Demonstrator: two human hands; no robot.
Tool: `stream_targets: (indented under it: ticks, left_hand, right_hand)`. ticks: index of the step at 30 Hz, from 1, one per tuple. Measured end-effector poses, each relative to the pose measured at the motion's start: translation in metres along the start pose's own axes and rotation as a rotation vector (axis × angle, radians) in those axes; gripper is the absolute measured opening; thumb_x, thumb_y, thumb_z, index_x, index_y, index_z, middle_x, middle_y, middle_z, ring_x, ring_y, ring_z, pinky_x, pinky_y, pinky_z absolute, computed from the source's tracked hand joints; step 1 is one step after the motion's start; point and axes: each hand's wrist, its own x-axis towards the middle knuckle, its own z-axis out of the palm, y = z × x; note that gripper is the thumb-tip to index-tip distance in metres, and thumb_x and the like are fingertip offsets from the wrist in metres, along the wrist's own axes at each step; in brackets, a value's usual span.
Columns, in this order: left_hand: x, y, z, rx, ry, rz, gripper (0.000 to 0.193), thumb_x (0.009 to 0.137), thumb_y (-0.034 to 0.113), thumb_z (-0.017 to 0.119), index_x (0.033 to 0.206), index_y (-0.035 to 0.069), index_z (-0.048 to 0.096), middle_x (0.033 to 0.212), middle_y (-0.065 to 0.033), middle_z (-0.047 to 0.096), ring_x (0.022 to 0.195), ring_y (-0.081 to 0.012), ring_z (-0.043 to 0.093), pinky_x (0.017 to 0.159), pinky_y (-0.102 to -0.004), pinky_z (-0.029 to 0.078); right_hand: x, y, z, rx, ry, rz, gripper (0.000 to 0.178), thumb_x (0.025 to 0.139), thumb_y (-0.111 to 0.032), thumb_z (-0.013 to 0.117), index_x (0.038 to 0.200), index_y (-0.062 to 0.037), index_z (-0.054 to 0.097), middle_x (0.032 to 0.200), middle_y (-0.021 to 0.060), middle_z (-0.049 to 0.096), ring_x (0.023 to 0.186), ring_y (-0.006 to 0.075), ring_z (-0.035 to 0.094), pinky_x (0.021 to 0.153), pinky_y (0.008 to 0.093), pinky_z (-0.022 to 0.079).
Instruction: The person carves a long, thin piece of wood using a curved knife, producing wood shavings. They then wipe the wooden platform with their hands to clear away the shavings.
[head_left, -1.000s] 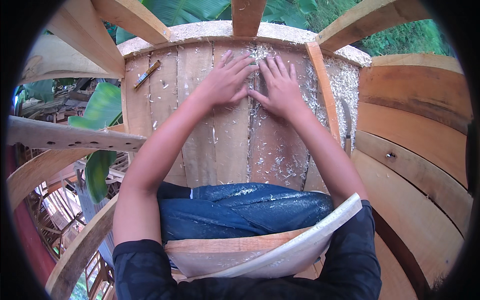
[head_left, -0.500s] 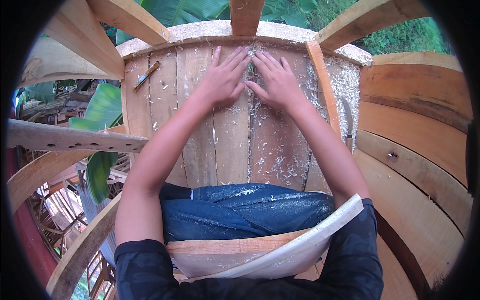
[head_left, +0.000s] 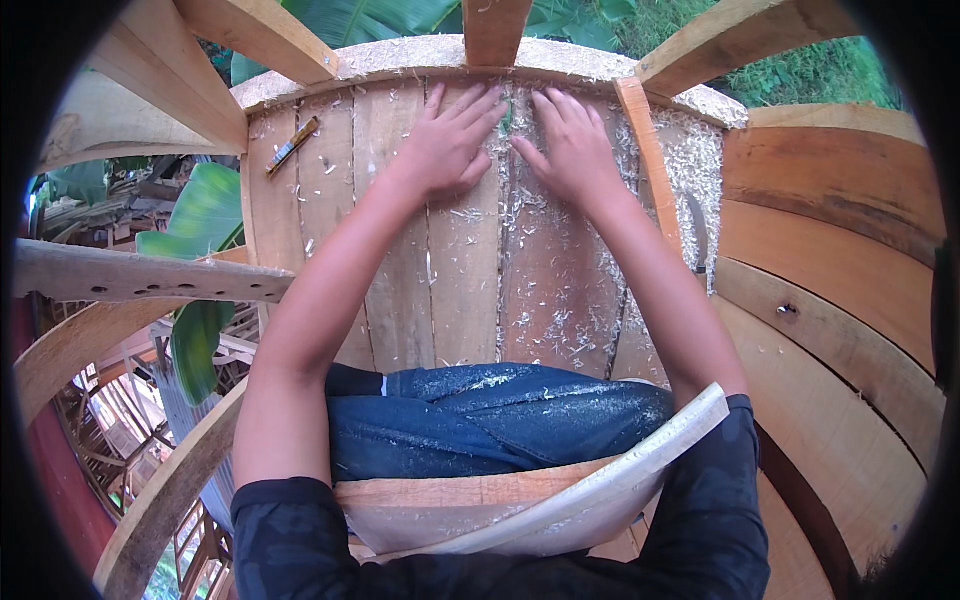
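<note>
Arms stretched out, my left hand (head_left: 448, 148) and right hand (head_left: 574, 150) are palm-down on the planks (head_left: 392, 290) ahead, grip loose and empty. Wood strip (head_left: 651, 165) runs along my right, shavings (head_left: 692, 165) past it.

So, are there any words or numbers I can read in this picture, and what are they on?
There are none that I can read.
Narrow yellow-brown item, lying at the upper left of the planks: it seems to have markings, but they are too small and blurred to read.
Blue trousers and dark shirt: no lettering shows.
</note>
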Motion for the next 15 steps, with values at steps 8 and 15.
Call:
stream_targets:
  ticks: [8,15]
  left_hand:
    - [-0.018,-0.002,-0.021,-0.009,0.053,0.098,0.068,0.083,0.025,0.056,0.147,0.012,0.04,0.153,-0.0118,0.039,0.145,-0.0258,0.032,0.121,-0.0543,0.013]
    - [-0.036,0.028,-0.006,0.126,-0.067,-0.225,0.067,0.096,0.051,0.046,0.152,0.017,0.033,0.159,-0.0135,0.027,0.15,-0.031,0.018,0.119,-0.0588,0.007]
  right_hand:
    - [-0.046,-0.007,-0.011,-0.096,-0.156,-0.232,0.079,0.093,-0.06,0.049,0.149,-0.0053,0.035,0.154,0.0137,0.037,0.144,0.0298,0.032,0.116,0.0547,0.024]
    - [-0.112,0.007,-0.018,-0.09,-0.136,0.081,0.078,0.093,-0.054,0.055,0.149,-0.0047,0.032,0.155,0.023,0.029,0.145,0.037,0.025,0.118,0.054,0.02]
